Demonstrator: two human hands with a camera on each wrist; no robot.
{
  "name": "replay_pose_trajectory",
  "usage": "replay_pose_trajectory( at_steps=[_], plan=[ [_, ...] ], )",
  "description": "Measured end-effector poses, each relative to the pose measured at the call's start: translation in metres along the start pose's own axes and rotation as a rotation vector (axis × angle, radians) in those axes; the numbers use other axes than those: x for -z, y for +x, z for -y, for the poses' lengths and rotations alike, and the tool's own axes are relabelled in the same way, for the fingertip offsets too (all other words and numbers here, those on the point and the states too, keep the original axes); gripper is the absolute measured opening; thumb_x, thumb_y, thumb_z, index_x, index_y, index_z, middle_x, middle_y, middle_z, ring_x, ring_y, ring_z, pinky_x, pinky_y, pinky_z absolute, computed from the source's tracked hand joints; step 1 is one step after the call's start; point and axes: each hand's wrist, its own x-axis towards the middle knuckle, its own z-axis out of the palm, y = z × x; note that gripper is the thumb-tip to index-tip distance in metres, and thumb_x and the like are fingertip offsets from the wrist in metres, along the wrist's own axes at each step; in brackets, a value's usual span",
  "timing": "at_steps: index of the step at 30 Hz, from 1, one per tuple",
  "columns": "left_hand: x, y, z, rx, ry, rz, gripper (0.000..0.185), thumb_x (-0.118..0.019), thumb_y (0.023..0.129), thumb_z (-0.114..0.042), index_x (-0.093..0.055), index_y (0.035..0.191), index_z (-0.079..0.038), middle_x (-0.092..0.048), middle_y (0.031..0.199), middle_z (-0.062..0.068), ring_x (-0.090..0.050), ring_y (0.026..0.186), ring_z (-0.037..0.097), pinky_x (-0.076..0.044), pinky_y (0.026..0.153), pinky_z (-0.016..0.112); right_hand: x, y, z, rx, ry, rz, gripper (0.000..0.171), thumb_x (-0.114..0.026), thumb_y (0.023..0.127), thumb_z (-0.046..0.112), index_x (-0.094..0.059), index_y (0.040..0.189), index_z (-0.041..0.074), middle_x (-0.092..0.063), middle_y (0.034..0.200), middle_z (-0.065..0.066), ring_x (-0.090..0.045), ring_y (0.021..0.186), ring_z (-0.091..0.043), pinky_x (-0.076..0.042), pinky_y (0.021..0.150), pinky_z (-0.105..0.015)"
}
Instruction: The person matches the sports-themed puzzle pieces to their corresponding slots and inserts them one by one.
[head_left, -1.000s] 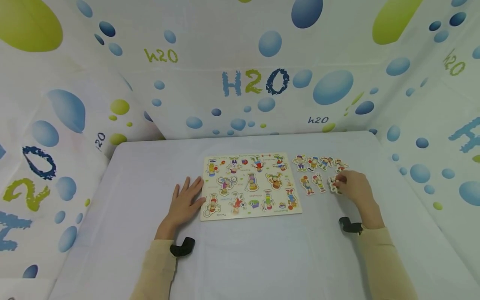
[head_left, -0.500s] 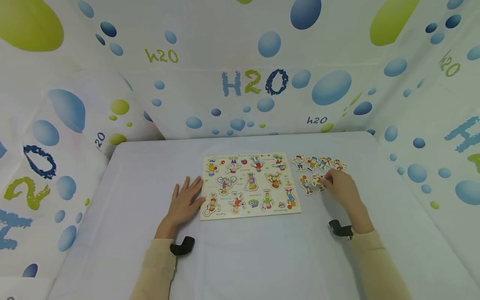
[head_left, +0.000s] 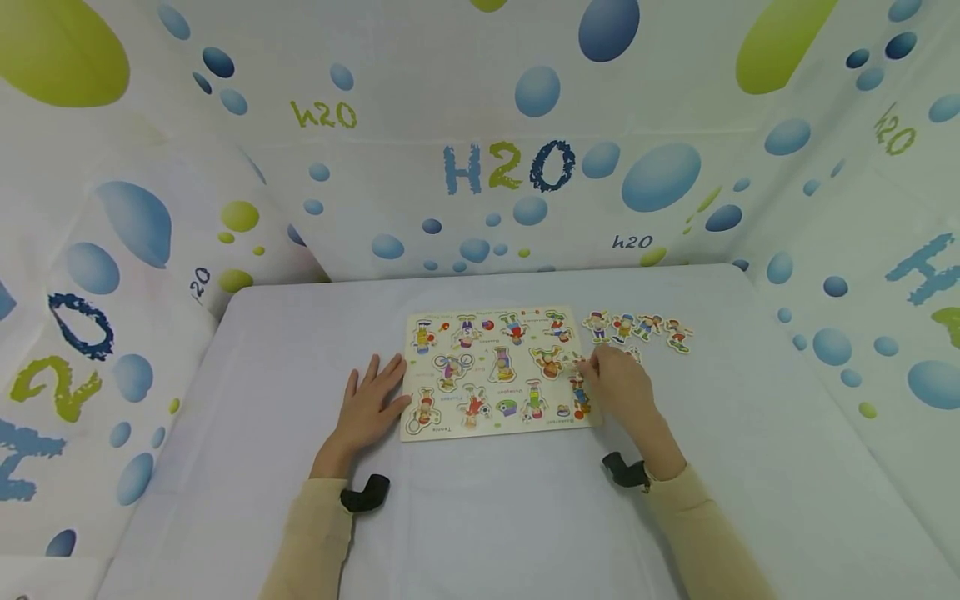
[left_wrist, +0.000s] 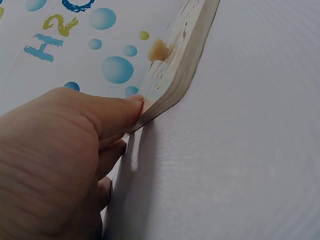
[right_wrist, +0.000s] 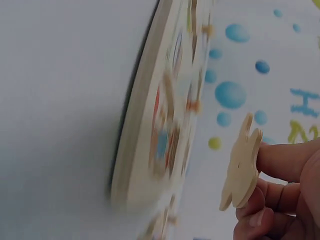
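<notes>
A flat wooden puzzle board (head_left: 495,425) printed with sports figures lies in the middle of the table. My left hand (head_left: 367,404) rests at its left edge, fingers spread. In the left wrist view the thumb (left_wrist: 117,112) touches the board's corner. Over the board's right edge, my right hand (head_left: 622,387) pinches a thin figure-shaped puzzle piece (right_wrist: 242,167). Its plain wooden back faces the right wrist camera, and its printed face is hidden. That piece is held clear of the board, beside the board's side edge (right_wrist: 132,150) in that view.
Right of the board's far corner lies a row of loose figure pieces, among them a puzzle piece (head_left: 597,326) and a puzzle piece (head_left: 678,335). My right hand hides most of the nearer row. A small knob (right_wrist: 192,106) stands up from the board. Behind hangs a dotted cloth (head_left: 420,108).
My right hand has moved left from the nearer row of loose pieces to the board's right edge, carrying the piece it picked there. The left hand and the board have stayed put.
</notes>
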Motion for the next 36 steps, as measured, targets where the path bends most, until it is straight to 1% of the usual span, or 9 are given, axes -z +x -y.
replay_pose_trajectory(
  at_steps=[6, 11, 17, 25, 28, 32, 34, 36],
  plan=[
    [-0.001, 0.000, 0.001, -0.006, -0.002, -0.014, 0.063, -0.059, 0.095, -0.027, -0.037, 0.149, -0.001, -0.033, 0.157, 0.016, -0.012, 0.149, 0.045, 0.002, 0.118, 0.063, -0.023, -0.001, 0.039, 0.037, 0.001, 0.010, 0.030, -0.061, 0.097, 0.032, -0.053, 0.080, 0.008, -0.049, 0.066, -0.003, -0.044, 0.054, -0.014, -0.031, 0.045, -0.024],
    [-0.001, 0.000, 0.001, -0.002, 0.003, -0.004, 0.063, -0.059, 0.096, -0.027, -0.037, 0.149, -0.002, -0.033, 0.157, 0.016, -0.013, 0.149, 0.045, 0.002, 0.118, 0.063, -0.039, -0.003, 0.071, 0.070, 0.000, 0.023, 0.030, -0.061, 0.096, 0.032, -0.053, 0.077, 0.010, -0.048, 0.064, -0.002, -0.043, 0.053, -0.014, -0.030, 0.044, -0.023],
    [-0.001, 0.001, 0.002, 0.011, 0.001, 0.016, 0.063, -0.059, 0.096, -0.027, -0.036, 0.149, -0.003, -0.031, 0.158, 0.014, -0.011, 0.150, 0.043, 0.003, 0.119, 0.062, -0.055, -0.006, 0.098, 0.104, -0.051, 0.013, 0.030, -0.062, 0.095, 0.035, -0.054, 0.080, 0.011, -0.047, 0.064, 0.000, -0.042, 0.052, -0.013, -0.030, 0.043, -0.023],
    [-0.001, 0.002, 0.003, 0.011, 0.003, 0.018, 0.064, -0.059, 0.096, -0.028, -0.036, 0.150, -0.003, -0.031, 0.158, 0.013, -0.011, 0.150, 0.042, 0.004, 0.119, 0.061, -0.070, -0.005, 0.120, 0.143, -0.107, 0.032, 0.033, -0.059, 0.096, 0.037, -0.053, 0.076, 0.012, -0.046, 0.061, 0.001, -0.038, 0.048, -0.011, -0.029, 0.040, -0.023],
    [-0.001, 0.002, 0.002, 0.013, -0.006, 0.019, 0.064, -0.059, 0.096, -0.028, -0.035, 0.150, -0.004, -0.031, 0.159, 0.013, -0.010, 0.150, 0.042, 0.004, 0.119, 0.061, -0.074, -0.004, 0.124, 0.147, -0.135, 0.049, 0.033, -0.059, 0.096, 0.039, -0.059, 0.079, 0.011, -0.051, 0.065, 0.000, -0.042, 0.050, -0.013, -0.034, 0.041, -0.025],
    [-0.001, 0.002, 0.002, 0.014, -0.008, 0.020, 0.063, -0.059, 0.096, -0.027, -0.035, 0.150, -0.004, -0.031, 0.159, 0.013, -0.010, 0.150, 0.042, 0.004, 0.119, 0.061, -0.076, -0.002, 0.130, 0.132, -0.177, 0.102, 0.034, -0.058, 0.096, 0.041, -0.064, 0.088, 0.009, -0.059, 0.071, -0.004, -0.051, 0.055, -0.016, -0.040, 0.044, -0.030],
    [-0.001, 0.002, 0.002, 0.013, -0.004, 0.018, 0.063, -0.059, 0.096, -0.027, -0.035, 0.150, -0.004, -0.031, 0.159, 0.013, -0.010, 0.150, 0.042, 0.004, 0.119, 0.061, -0.076, -0.002, 0.131, 0.133, -0.188, 0.126, 0.034, -0.058, 0.096, 0.041, -0.063, 0.086, 0.009, -0.060, 0.071, -0.004, -0.052, 0.055, -0.017, -0.040, 0.044, -0.030],
    [-0.001, 0.001, 0.002, 0.013, -0.003, 0.018, 0.063, -0.059, 0.096, -0.027, -0.035, 0.150, -0.004, -0.031, 0.159, 0.013, -0.010, 0.150, 0.042, 0.004, 0.119, 0.061, -0.076, -0.001, 0.133, 0.134, -0.195, 0.146, 0.034, -0.058, 0.096, 0.041, -0.060, 0.083, 0.010, -0.057, 0.067, -0.004, -0.050, 0.054, -0.017, -0.038, 0.043, -0.029]
  ],
)
